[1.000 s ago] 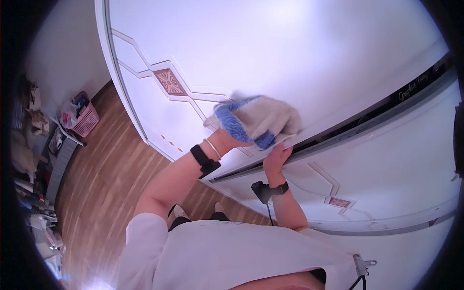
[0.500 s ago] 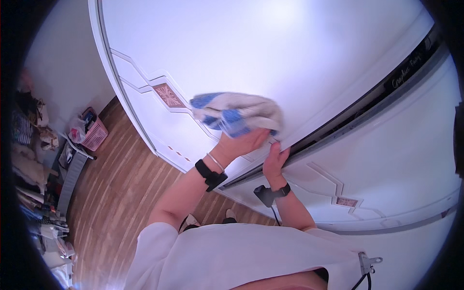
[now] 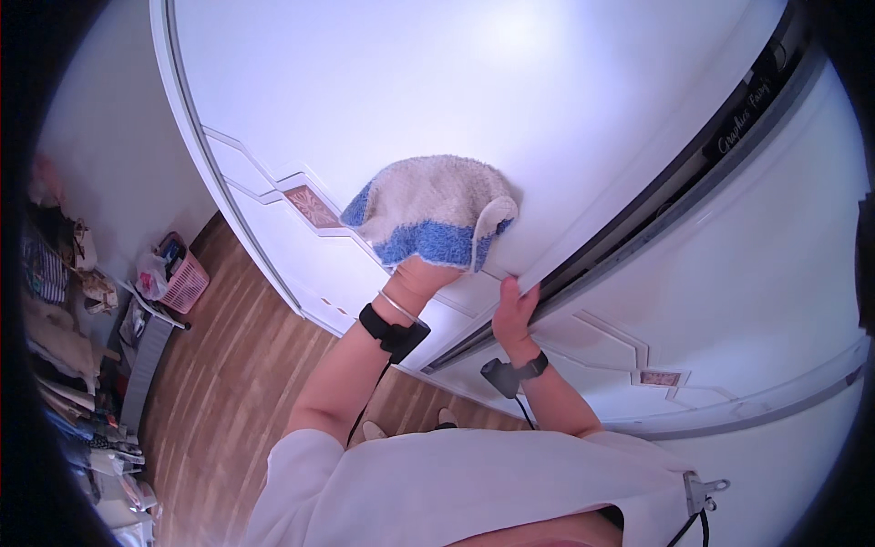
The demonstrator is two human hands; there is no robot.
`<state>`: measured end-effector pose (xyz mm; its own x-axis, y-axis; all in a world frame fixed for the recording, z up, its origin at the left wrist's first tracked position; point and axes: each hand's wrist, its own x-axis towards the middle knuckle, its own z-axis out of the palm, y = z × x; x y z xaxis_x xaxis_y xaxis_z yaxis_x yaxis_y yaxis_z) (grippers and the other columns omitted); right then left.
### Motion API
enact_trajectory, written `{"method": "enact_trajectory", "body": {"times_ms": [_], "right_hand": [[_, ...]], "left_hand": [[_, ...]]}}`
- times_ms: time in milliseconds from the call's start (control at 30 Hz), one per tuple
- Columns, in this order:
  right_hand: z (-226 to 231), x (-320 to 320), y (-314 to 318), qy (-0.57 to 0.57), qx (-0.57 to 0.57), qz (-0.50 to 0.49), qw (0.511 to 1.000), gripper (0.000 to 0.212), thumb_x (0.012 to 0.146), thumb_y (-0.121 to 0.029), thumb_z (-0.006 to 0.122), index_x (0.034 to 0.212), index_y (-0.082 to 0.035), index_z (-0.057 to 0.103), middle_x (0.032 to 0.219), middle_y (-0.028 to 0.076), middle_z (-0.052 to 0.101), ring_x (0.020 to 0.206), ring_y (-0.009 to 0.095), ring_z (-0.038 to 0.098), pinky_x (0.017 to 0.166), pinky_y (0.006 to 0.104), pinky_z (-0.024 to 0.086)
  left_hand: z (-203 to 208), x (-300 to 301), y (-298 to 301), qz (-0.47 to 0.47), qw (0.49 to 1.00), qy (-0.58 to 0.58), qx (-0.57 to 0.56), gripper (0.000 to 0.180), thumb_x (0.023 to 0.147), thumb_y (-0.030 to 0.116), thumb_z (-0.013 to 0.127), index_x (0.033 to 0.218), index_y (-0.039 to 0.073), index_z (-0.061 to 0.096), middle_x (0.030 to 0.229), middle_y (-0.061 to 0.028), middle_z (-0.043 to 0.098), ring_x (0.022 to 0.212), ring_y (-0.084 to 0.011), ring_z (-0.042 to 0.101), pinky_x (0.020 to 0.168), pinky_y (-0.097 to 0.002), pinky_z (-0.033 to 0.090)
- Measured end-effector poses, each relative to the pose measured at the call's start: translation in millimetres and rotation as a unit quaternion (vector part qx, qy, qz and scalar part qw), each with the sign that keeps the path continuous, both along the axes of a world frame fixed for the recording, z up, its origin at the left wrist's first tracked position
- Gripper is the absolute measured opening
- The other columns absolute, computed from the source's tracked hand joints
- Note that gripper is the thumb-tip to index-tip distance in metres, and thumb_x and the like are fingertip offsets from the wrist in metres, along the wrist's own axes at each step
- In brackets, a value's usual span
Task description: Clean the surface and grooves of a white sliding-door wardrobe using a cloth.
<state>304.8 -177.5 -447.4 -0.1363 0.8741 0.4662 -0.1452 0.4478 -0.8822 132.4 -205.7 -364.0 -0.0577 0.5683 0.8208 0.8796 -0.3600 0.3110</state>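
Observation:
My left hand (image 3: 427,275) is at a white wardrobe door (image 3: 365,82), with a fluffy grey and blue cloth (image 3: 436,196) over it. The cloth hides its fingers and lies against the panel, right of a pink patterned inlay (image 3: 311,206). Further right, my right hand (image 3: 516,312) grips the door's edge beside a dark gap. Its thumb shows on the near side; the other fingers are mostly hidden behind the edge. Each wrist wears a black strap with a small box, and the left one also has a pale bangle.
A second white door panel (image 3: 729,273) stands to the right, beyond a grey frame strip. Inside the gap is a black item with pale lettering (image 3: 746,114). At left, a pink basket (image 3: 187,283) stands on the wooden floor (image 3: 228,365), near a rack of clothes and bags (image 3: 55,328).
My left hand has shifted slightly left, and the bunched cloth has spread out over it, hiding its fingers. The right hand keeps its grip on the door edge.

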Motion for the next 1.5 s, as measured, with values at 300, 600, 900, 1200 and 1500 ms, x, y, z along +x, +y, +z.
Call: {"method": "enact_trajectory", "body": {"times_ms": [300,600,900,1200,1500], "right_hand": [[8.8,-1.7,-5.2,0.016,0.023,0.006,1.0,0.047,0.092,-0.014,0.059,0.132,0.002,0.041,0.122,0.008,0.052,0.11,0.018,0.049,0.097,0.0332,0.04],[7.6,-3.5,-3.8,0.017,0.009,-0.004,1.0,0.046,0.092,-0.015,0.06,0.131,0.001,0.042,0.121,0.008,0.053,0.108,0.017,0.05,0.096,0.0328,0.041],[16.4,-7.3,-8.6,0.03,-0.012,-0.002,0.999,0.041,0.09,-0.01,0.06,0.126,0.0,0.045,0.115,0.006,0.055,0.102,0.015,0.052,0.09,0.0304,0.044],[12.6,-4.8,-7.2,0.01,-0.001,-0.003,1.0,0.043,0.09,-0.012,0.061,0.128,0.001,0.045,0.116,0.007,0.055,0.104,0.016,0.052,0.092,0.0313,0.043],[10.2,-2.5,-5.5,0.011,0.017,-0.004,1.0,0.041,0.09,-0.013,0.061,0.126,0.0,0.046,0.115,0.006,0.054,0.101,0.015,0.051,0.09,0.0312,0.043]], "left_hand": [[5.6,6.5,-14.1,0.062,0.998,0.012,0.018,0.037,0.08,0.024,0.069,0.116,0.015,0.065,0.112,-0.0148,0.061,0.102,-0.0363,0.059,0.085,-0.0497,0.048],[-18.7,4.4,-16.2,0.06,0.997,0.049,0.018,0.037,0.084,0.023,0.065,0.119,0.011,0.064,0.115,-0.0183,0.062,0.109,-0.0391,0.056,0.096,-0.0524,0.042],[-41.0,4.0,-11.7,0.094,0.994,0.041,0.039,0.044,0.081,0.028,0.071,0.12,0.009,0.064,0.117,-0.0159,0.063,0.108,-0.0376,0.059,0.094,-0.05,0.045],[-37.5,6.4,-21.5,0.068,0.997,0.021,0.002,0.042,0.08,0.027,0.068,0.119,0.011,0.065,0.115,-0.0163,0.064,0.111,-0.0395,0.056,0.099,-0.0514,0.041],[-30.3,1.6,-20.5,0.009,0.997,0.006,-0.082,0.042,0.078,0.026,0.065,0.115,0.008,0.066,0.115,-0.0169,0.065,0.108,-0.0388,0.058,0.099,-0.0525,0.041]]}}
